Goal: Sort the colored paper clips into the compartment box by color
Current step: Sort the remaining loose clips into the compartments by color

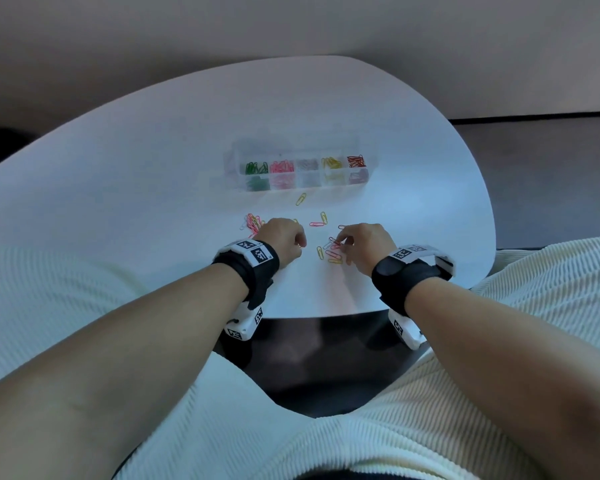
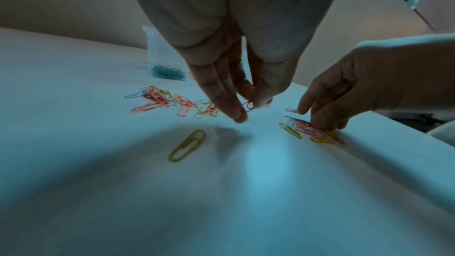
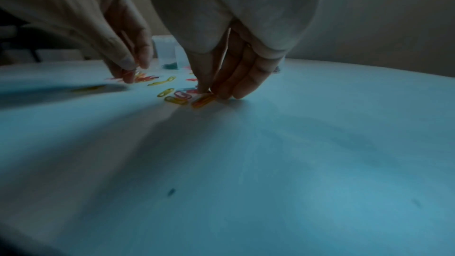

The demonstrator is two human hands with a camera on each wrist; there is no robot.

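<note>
The clear compartment box (image 1: 340, 147) stands mid-table and holds green, pink, clear, yellow and red clips in separate cells. My left hand (image 2: 246, 110) hovers just above the table and pinches a dark red paper clip (image 2: 248, 106) between thumb and fingers. A mixed pink and yellow pile (image 1: 253, 221) lies to its left. My right hand (image 3: 210, 91) reaches down onto a second small pile (image 1: 331, 252). Its thumb and fingertips close on a pink-red clip (image 3: 194, 90) that lies on the table among yellow ones.
Loose clips lie between the hands and the box: a yellow one (image 1: 301, 199) and a pink and yellow pair (image 1: 319, 221). Another yellow clip (image 2: 187, 145) lies close under my left wrist. The white table's near edge (image 1: 326, 313) is just behind my wrists.
</note>
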